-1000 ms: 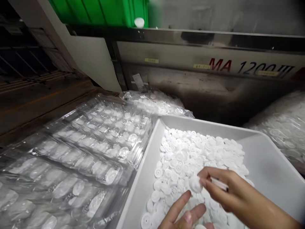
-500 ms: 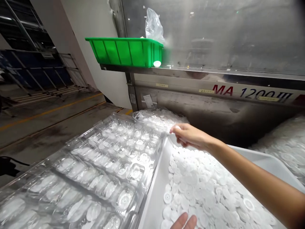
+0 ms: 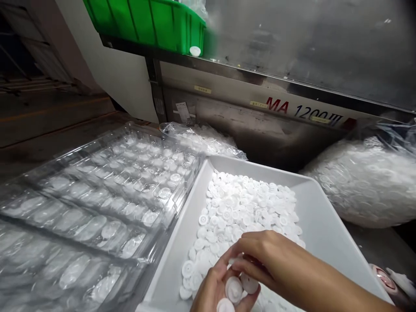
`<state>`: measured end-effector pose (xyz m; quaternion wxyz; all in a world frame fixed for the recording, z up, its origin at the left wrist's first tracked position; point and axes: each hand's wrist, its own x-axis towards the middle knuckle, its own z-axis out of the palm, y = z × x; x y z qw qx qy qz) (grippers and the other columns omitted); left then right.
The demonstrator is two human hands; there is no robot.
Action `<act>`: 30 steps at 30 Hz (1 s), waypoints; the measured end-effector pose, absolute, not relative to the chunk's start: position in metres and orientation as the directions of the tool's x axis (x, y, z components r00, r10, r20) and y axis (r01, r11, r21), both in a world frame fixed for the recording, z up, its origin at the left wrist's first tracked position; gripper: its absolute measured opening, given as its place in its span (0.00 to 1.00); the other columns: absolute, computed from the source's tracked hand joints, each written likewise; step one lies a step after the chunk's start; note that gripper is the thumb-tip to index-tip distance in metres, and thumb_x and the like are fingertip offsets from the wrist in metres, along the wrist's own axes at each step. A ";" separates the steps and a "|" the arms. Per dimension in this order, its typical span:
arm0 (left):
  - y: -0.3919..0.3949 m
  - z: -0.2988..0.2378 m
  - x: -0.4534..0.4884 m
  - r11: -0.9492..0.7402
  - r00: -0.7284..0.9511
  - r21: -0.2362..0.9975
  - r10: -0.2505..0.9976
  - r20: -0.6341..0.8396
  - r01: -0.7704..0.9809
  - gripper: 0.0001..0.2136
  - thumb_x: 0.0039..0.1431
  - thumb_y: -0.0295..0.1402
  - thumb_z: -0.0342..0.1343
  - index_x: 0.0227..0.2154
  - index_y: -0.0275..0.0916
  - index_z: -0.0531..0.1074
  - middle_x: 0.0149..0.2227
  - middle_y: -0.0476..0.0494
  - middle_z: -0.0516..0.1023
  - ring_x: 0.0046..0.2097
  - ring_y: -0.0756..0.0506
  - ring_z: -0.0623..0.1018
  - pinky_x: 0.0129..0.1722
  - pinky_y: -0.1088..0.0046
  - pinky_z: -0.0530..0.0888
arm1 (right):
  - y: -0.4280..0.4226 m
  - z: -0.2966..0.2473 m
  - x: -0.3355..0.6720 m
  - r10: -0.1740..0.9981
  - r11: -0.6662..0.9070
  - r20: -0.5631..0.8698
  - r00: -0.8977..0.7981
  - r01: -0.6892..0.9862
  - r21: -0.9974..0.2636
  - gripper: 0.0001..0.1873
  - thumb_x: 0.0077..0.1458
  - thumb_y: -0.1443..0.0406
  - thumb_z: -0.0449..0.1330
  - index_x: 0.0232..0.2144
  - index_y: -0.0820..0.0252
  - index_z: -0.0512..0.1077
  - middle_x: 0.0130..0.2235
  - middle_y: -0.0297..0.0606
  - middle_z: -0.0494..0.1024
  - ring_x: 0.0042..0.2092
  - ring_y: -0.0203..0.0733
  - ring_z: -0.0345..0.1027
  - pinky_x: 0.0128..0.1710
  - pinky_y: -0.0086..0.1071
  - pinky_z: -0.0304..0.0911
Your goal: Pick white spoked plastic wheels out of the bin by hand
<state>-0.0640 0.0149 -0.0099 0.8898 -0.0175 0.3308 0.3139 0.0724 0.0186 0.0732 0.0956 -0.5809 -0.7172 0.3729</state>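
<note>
The left hand (image 3: pixel 212 292) lies palm up over the near end of a white plastic tray (image 3: pixel 320 212), cupped, with white plastic discs (image 3: pixel 234 289) resting in it. The right hand (image 3: pixel 260 260) comes in from the near right, its fingers curled down and meeting the left hand above the pile, so the two hands touch; whether it pinches a disc is hidden. A loose heap of discs (image 3: pixel 247 203) covers the left and middle of the tray, and the tray's right side is bare. Left of the tray lies a clear blister tray (image 3: pixel 97 203) with discs in its pockets. A clear bag of discs (image 3: pixel 198 138) sits beyond it, and a fuller bag (image 3: pixel 364 182) sits to the right. Farther off, a green plastic crate (image 3: pixel 146 21) stands on a steel ledge above a machine panel (image 3: pixel 302 110) lettered MA 1200 III.
</note>
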 end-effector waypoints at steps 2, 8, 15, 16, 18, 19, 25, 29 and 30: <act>0.010 -0.008 -0.066 0.807 0.583 0.197 0.549 -0.599 -0.557 0.30 0.52 0.35 0.51 0.58 0.32 0.50 0.41 0.36 0.78 0.51 0.40 0.72 0.51 0.62 0.64 | 0.011 0.070 0.073 0.924 0.030 -0.264 -0.276 0.742 -0.669 0.12 0.61 0.63 0.48 0.37 0.52 0.72 0.34 0.30 0.75 0.34 0.34 0.68 0.33 0.27 0.58; 0.002 0.012 -0.070 0.810 0.517 0.271 0.552 -0.654 -0.521 0.26 0.56 0.31 0.49 0.56 0.26 0.53 0.45 0.29 0.76 0.51 0.39 0.73 0.50 0.59 0.68 | -0.008 0.050 0.072 0.971 -0.064 -0.203 -0.123 0.688 -0.723 0.15 0.61 0.60 0.48 0.29 0.58 0.71 0.28 0.32 0.74 0.29 0.34 0.66 0.27 0.26 0.57; -0.001 0.029 -0.065 0.844 0.507 0.253 0.496 -0.704 -0.474 0.19 0.56 0.28 0.48 0.51 0.26 0.61 0.49 0.28 0.73 0.48 0.40 0.75 0.53 0.59 0.66 | -0.034 0.051 0.077 0.998 -0.056 -0.050 0.028 0.647 -0.760 0.11 0.61 0.60 0.49 0.36 0.57 0.69 0.30 0.33 0.71 0.31 0.35 0.64 0.30 0.28 0.58; -0.003 0.029 -0.064 0.847 0.502 0.259 0.493 -0.711 -0.465 0.19 0.56 0.28 0.48 0.50 0.26 0.62 0.48 0.29 0.74 0.47 0.40 0.75 0.53 0.58 0.66 | -0.038 0.053 0.078 0.999 -0.041 -0.042 0.014 0.652 -0.757 0.08 0.59 0.60 0.52 0.37 0.56 0.69 0.30 0.33 0.70 0.31 0.35 0.64 0.31 0.28 0.57; -0.005 0.028 -0.063 0.847 0.490 0.289 0.501 -0.713 -0.447 0.18 0.56 0.27 0.47 0.50 0.25 0.62 0.46 0.29 0.75 0.45 0.41 0.76 0.53 0.59 0.67 | -0.045 0.054 0.078 0.998 -0.012 -0.047 -0.034 0.672 -0.740 0.06 0.56 0.63 0.57 0.38 0.54 0.71 0.30 0.32 0.69 0.31 0.36 0.63 0.31 0.28 0.56; -0.007 0.028 -0.062 0.844 0.488 0.305 0.511 -0.708 -0.441 0.18 0.56 0.27 0.47 0.50 0.24 0.62 0.46 0.28 0.75 0.45 0.41 0.77 0.53 0.59 0.67 | -0.048 0.054 0.078 0.997 -0.001 -0.057 -0.061 0.680 -0.733 0.06 0.55 0.65 0.58 0.36 0.53 0.72 0.29 0.31 0.69 0.32 0.35 0.64 0.31 0.28 0.56; -0.014 0.032 -0.055 0.838 0.498 0.327 0.528 -0.688 -0.437 0.18 0.58 0.27 0.45 0.51 0.24 0.60 0.47 0.27 0.74 0.50 0.40 0.74 0.52 0.60 0.68 | -0.046 0.045 0.080 0.994 -0.043 -0.097 -0.047 0.647 -0.762 0.08 0.58 0.64 0.53 0.33 0.52 0.73 0.31 0.29 0.72 0.33 0.33 0.65 0.32 0.25 0.57; -0.014 0.036 -0.052 0.843 0.479 0.335 0.520 -0.707 -0.420 0.19 0.58 0.28 0.46 0.52 0.27 0.59 0.48 0.30 0.74 0.52 0.41 0.72 0.53 0.63 0.67 | -0.041 0.033 0.082 0.991 -0.135 -0.114 0.075 0.642 -0.754 0.09 0.57 0.60 0.54 0.28 0.54 0.71 0.26 0.28 0.70 0.28 0.33 0.63 0.26 0.26 0.55; -0.014 0.037 -0.052 0.844 0.478 0.337 0.519 -0.708 -0.417 0.19 0.58 0.28 0.46 0.53 0.27 0.59 0.48 0.30 0.74 0.52 0.41 0.72 0.53 0.63 0.67 | -0.041 0.031 0.082 0.990 -0.143 -0.108 0.094 0.642 -0.753 0.09 0.58 0.61 0.54 0.28 0.54 0.71 0.24 0.27 0.68 0.27 0.33 0.62 0.24 0.26 0.54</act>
